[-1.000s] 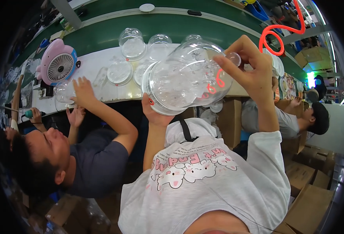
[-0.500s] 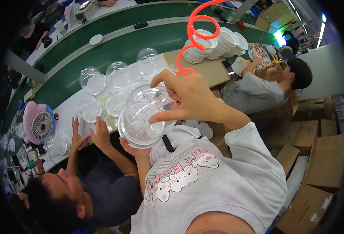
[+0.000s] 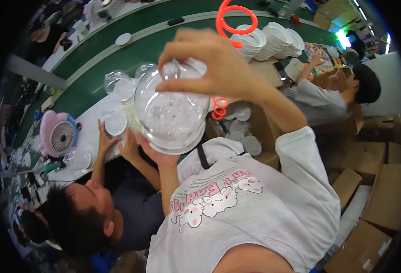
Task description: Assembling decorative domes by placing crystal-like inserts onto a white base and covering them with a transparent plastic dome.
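The clear dome (image 3: 172, 113) sits raised before my chest; my right hand (image 3: 214, 68) pinches its top knob, my left hand (image 3: 157, 154) cups the base, mostly hidden beneath. Brown cartons (image 3: 382, 200) stack at right, their labels too small to make out.

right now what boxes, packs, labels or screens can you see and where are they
Cardboard boxes: brown, stacked on the floor at the right.
Open carton: brown, under the bench edge, holding white round discs.
Printed sheet: many-coloured, flat on the bench at upper right.
No screen visible.
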The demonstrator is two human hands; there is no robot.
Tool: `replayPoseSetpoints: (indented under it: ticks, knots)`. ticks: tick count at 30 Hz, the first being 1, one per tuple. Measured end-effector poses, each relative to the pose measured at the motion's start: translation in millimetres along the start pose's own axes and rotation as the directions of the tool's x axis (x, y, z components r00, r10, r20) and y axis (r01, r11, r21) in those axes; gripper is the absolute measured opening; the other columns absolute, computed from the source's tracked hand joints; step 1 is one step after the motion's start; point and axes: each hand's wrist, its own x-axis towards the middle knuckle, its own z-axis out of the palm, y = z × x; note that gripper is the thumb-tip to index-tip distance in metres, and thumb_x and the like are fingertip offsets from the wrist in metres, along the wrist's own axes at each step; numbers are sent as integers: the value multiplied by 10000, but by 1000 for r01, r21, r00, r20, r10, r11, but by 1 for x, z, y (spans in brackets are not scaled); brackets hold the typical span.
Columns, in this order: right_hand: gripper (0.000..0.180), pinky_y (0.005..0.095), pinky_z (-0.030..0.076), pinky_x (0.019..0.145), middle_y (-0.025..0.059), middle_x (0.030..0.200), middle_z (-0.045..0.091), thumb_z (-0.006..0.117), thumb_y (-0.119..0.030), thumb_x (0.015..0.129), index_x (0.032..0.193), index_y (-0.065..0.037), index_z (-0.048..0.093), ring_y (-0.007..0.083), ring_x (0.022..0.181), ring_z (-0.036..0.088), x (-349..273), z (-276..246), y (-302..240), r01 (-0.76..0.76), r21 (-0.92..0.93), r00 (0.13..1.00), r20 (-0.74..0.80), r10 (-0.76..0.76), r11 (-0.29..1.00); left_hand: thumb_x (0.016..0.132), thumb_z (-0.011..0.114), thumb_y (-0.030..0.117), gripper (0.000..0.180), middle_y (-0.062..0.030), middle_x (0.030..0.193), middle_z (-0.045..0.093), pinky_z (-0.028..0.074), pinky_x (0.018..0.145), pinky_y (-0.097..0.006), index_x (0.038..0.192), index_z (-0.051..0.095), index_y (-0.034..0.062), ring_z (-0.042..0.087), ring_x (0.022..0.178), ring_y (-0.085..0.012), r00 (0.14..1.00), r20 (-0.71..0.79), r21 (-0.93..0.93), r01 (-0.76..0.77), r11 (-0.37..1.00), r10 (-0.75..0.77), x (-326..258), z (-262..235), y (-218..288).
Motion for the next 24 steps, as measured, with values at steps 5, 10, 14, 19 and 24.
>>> replayPoseSetpoints:
  ticks: [5, 10, 14, 19, 24]
  knots:
    - [319, 265, 411, 709, 56, 846, 564, 573, -369, 788, 913, -78, 537, 154, 780, 532, 28, 12, 7, -145, 403, 989, 76, 125, 904, 843, 301, 567, 681, -122, 1344, 323, 270, 999, -449, 1324, 284, 85, 340, 1209, -308, 931, 364, -216, 107, 970, -21, -6, 5, 8]
    - [315, 278, 411, 754, 79, 865, 593, 538, -345, 819, 959, -62, 533, 162, 818, 549, -6, 47, 8, -281, 447, 946, 278, 167, 849, 854, 301, 549, 669, -147, 1301, 380, 302, 987, -434, 1293, 329, 45, 382, 1178, -319, 910, 371, -358, 326, 875, -187, -29, -51, -5]
    - [302, 267, 415, 706, 65, 843, 592, 531, -347, 824, 955, -75, 545, 136, 762, 526, -58, 82, 13, -501, 421, 850, 401, 340, 756, 873, 330, 456, 575, -168, 1258, 424, 321, 976, -424, 1246, 391, 23, 415, 1150, -313, 931, 160, -235, 359, 903, -328, -50, -84, -22]
    - [256, 233, 408, 661, 35, 838, 588, 524, -327, 833, 944, -101, 566, 84, 745, 496, -92, 100, 20, -672, 424, 732, 502, 461, 607, 879, 368, 341, 428, -158, 1124, 539, 374, 929, -404, 1125, 508, 20, 513, 1036, -290, 891, 3, -265, 438, 859, -453, -56, -116, -29]
    - [337, 260, 412, 667, 36, 791, 580, 522, -402, 808, 946, -98, 568, 125, 694, 508, -109, 116, 24, -708, 464, 704, 511, 493, 531, 887, 364, 312, 395, -141, 1078, 567, 407, 892, -380, 1094, 523, 16, 533, 1004, -262, 873, -62, -250, 456, 854, -484, -68, -126, -33]
